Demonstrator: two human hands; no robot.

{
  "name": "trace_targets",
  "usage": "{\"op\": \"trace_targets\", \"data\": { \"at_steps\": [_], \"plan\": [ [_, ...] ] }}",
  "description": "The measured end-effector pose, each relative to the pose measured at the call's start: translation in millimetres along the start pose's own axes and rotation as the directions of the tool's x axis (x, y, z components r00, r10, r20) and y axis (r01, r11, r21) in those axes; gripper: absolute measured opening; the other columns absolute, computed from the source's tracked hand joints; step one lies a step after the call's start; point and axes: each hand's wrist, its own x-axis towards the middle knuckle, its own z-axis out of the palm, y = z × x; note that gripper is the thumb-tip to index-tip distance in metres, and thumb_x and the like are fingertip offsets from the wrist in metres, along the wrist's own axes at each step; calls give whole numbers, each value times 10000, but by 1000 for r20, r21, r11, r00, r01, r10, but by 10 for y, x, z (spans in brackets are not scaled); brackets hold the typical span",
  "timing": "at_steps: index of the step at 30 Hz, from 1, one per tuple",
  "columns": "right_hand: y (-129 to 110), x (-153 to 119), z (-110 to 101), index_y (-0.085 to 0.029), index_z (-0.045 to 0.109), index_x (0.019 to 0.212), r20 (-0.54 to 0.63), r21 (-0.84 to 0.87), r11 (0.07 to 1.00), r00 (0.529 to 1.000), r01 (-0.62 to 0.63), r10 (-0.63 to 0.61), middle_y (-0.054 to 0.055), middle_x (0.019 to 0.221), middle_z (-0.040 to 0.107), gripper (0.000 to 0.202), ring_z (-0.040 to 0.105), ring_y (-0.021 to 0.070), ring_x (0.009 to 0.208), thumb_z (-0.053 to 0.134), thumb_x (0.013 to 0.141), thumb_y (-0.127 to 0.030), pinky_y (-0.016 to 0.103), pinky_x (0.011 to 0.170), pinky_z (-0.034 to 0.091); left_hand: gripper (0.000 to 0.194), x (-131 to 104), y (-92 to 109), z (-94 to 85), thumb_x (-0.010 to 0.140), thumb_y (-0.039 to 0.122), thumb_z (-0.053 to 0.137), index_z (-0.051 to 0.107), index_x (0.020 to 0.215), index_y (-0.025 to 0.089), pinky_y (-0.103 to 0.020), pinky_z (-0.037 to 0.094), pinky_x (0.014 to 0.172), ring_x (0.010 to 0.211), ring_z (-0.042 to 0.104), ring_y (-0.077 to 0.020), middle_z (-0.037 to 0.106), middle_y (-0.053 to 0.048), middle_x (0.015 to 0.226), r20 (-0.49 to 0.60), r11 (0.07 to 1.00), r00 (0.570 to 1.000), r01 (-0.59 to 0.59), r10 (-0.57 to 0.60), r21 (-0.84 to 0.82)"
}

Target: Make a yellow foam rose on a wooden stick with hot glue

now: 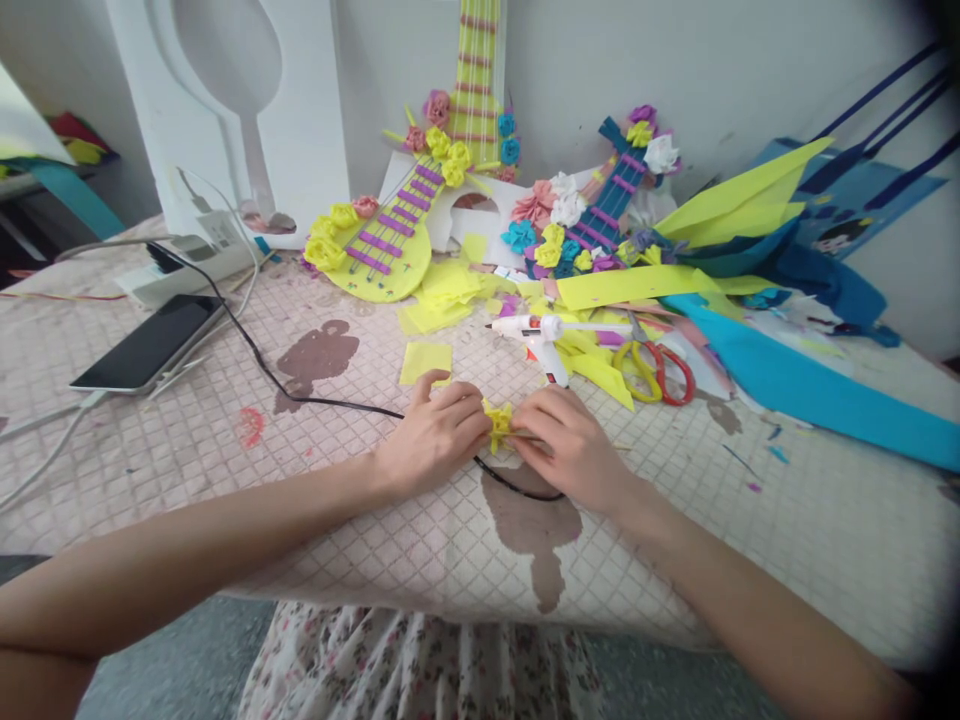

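Between my hands is a small yellow paper flower [498,425], low over the quilted cloth. My left hand [442,430] pinches its left side with curled fingers. From the right, my right hand [566,440] has its fingers closed at the flower, around a thin stick [621,447] whose end pokes out past the hand. A black cable [517,489] passes beneath both hands. Just behind them lie a yellow paper square [426,363] and a white glue gun [536,335], its nozzle pointing left.
Yellow-and-red scissors [660,372] and paper scraps lie at the right, beside long blue paper [817,385]. Flower-trimmed paper guitars [390,240] lean at the back. A phone [146,345] and a power strip [180,270] occupy the left of the table.
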Motion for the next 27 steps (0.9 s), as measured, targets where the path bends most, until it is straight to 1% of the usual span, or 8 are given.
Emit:
{"op": "trace_targets", "data": {
  "at_steps": [3,9,12,16,19,22,25,27],
  "plan": [
    [-33,-3,63,-197,575,788,30,-22,1000,999,9,-9,58,855,582,104,518,199,848,511,869,-191,356,757,430,169,3,6,-1,936,211,444,554,812,178,-434,252,987,981,557,-174,650,-6,829,6,1000,1000,1,-2,9],
    [-85,-7,121,-189,549,786,77,-26,999,996,-32,34,56,831,564,132,493,194,836,467,886,-162,335,748,429,155,-5,2,23,932,214,452,553,821,178,-445,246,995,989,554,-179,648,-7,845,26,1000,1000,17,-17,3],
    [-90,-7,118,-181,541,767,94,-90,996,995,-5,13,60,824,558,173,482,195,840,432,894,-134,333,744,404,141,-11,3,37,923,218,469,555,817,181,-450,244,996,1000,549,-185,647,-4,828,29,1000,999,27,-27,-6],
    [-103,-4,136,-188,539,728,115,-195,980,993,35,-12,51,775,550,217,474,198,808,414,901,-148,345,729,358,157,-12,18,44,920,218,470,559,800,172,-448,249,999,969,554,-179,650,-9,829,7,1000,1000,25,-25,15],
    [-116,-5,154,-186,544,715,107,-230,973,994,32,-8,48,753,548,233,479,196,791,412,904,-156,351,723,345,182,-10,29,38,930,189,438,553,791,163,-442,264,992,951,555,-173,644,-17,834,17,999,1000,3,-4,50],
    [-102,-6,123,-187,553,754,112,-156,988,994,6,12,51,788,564,208,504,197,807,416,909,-160,350,731,376,177,-12,27,31,936,171,420,552,817,160,-443,266,988,962,550,-175,643,-30,873,35,997,999,-17,15,73],
    [-35,-23,9,-200,557,889,82,47,998,996,-38,34,59,899,582,82,539,195,875,479,900,-223,342,774,435,175,-16,13,27,943,190,417,555,837,169,-447,252,992,975,546,-177,645,-27,867,30,998,999,-16,14,61],
    [34,-58,-93,-212,544,954,39,129,988,996,-80,75,60,950,580,94,551,194,909,540,872,-258,346,798,455,178,-16,5,27,944,203,421,561,836,177,-450,242,995,979,549,-177,645,-16,844,23,999,1000,-10,9,35]
  ]
}}
